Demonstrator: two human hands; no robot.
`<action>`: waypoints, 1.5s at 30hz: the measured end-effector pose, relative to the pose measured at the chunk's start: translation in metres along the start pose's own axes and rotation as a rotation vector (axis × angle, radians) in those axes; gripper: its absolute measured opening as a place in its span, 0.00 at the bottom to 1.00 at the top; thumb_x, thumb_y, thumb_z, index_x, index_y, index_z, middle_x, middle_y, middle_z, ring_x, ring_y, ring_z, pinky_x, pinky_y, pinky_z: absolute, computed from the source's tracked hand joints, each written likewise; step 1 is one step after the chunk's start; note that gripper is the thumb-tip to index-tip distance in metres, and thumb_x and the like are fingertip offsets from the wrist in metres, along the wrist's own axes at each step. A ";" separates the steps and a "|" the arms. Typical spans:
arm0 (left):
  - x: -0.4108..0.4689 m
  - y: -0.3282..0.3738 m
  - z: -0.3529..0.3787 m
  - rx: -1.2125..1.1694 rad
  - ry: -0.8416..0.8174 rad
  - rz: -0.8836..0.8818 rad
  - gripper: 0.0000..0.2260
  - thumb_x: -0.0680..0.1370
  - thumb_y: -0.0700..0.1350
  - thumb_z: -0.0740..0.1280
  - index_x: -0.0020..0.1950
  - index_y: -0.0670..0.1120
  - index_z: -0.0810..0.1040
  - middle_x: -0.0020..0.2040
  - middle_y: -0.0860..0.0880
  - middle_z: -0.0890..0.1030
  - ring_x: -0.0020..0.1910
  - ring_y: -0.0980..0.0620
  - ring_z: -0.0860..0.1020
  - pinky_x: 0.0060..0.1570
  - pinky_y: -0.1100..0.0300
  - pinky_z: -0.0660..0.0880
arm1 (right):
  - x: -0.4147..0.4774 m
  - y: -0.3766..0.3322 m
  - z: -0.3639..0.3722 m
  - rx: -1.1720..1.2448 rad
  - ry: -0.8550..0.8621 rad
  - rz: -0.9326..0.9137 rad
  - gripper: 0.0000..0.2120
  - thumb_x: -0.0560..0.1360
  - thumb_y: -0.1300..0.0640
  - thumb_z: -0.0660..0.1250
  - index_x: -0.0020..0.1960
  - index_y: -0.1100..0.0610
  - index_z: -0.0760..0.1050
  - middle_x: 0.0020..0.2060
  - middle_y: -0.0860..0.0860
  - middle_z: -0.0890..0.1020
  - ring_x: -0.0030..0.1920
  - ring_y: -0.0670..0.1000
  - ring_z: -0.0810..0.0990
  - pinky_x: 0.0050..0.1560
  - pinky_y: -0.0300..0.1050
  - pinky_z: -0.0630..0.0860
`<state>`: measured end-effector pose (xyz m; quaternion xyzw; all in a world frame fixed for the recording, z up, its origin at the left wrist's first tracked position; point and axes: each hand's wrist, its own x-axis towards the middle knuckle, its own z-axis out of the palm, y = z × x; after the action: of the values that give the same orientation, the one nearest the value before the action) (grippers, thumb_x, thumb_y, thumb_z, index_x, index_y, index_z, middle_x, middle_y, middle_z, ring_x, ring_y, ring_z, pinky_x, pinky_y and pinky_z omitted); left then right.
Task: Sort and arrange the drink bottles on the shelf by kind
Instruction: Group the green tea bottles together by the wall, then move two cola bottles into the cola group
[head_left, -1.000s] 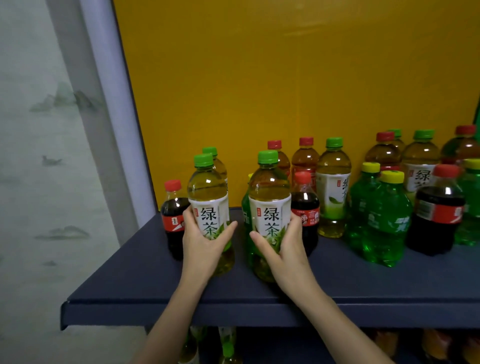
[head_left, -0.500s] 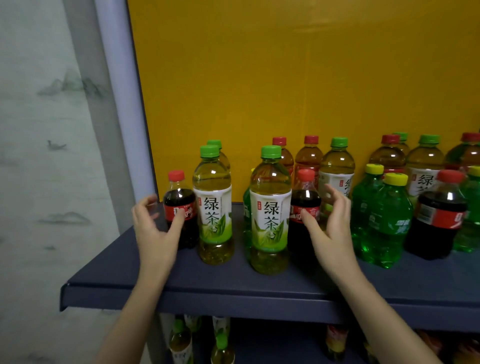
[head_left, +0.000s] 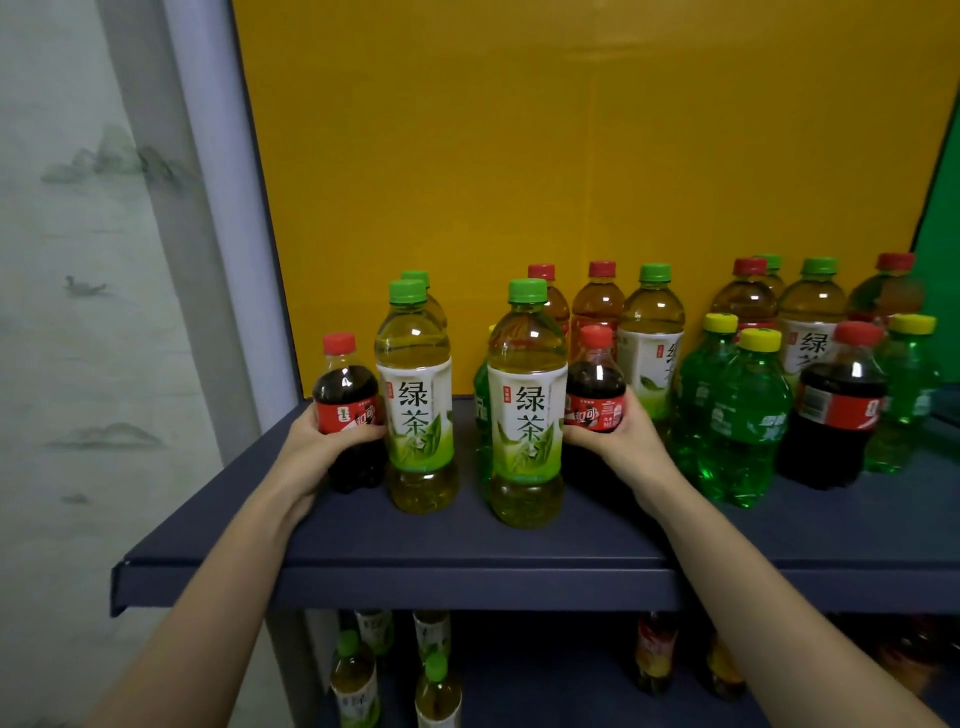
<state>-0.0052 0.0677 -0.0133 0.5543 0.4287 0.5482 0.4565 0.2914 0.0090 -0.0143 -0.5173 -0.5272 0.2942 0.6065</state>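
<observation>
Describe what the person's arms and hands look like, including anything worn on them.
The left hand and right hand are bare: no gloves, and no ring shows on the visible fingers. The wrists carry no watch, bracelet or band. Both forearms are uncovered down to the picture's lower edge, with no sleeve or cuff in view. No tape, markings or tattoos can be seen.

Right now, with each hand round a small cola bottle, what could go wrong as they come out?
1. The left cola bottle stands close beside a tall tea bottle; the left hand pulling it out could tip that tea off the shelf.
2. The right hand holds the right cola bottle between a second tea bottle and green soda bottles; either might get knocked.
</observation>
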 end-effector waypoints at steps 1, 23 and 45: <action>-0.003 0.000 0.000 0.003 0.028 0.013 0.28 0.60 0.39 0.78 0.59 0.45 0.76 0.52 0.44 0.82 0.52 0.45 0.80 0.49 0.54 0.76 | -0.001 -0.001 -0.001 -0.008 0.018 -0.015 0.36 0.59 0.62 0.78 0.64 0.55 0.68 0.56 0.51 0.79 0.57 0.51 0.77 0.56 0.48 0.75; -0.140 0.086 0.118 -0.177 0.052 0.456 0.21 0.56 0.50 0.76 0.48 0.52 0.78 0.43 0.53 0.82 0.44 0.52 0.81 0.40 0.61 0.80 | -0.117 -0.065 -0.118 0.283 0.220 -0.143 0.28 0.60 0.59 0.76 0.58 0.51 0.73 0.48 0.49 0.82 0.47 0.47 0.82 0.45 0.39 0.78; -0.254 0.047 0.483 -0.353 -0.409 0.160 0.24 0.55 0.49 0.78 0.49 0.48 0.79 0.42 0.50 0.83 0.42 0.52 0.81 0.42 0.59 0.78 | -0.247 -0.032 -0.423 0.066 0.617 -0.081 0.21 0.64 0.63 0.75 0.51 0.47 0.73 0.46 0.50 0.81 0.47 0.50 0.81 0.44 0.41 0.78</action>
<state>0.4681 -0.2073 -0.0138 0.5974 0.1804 0.5254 0.5784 0.6181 -0.3572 -0.0283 -0.5409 -0.3284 0.1159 0.7656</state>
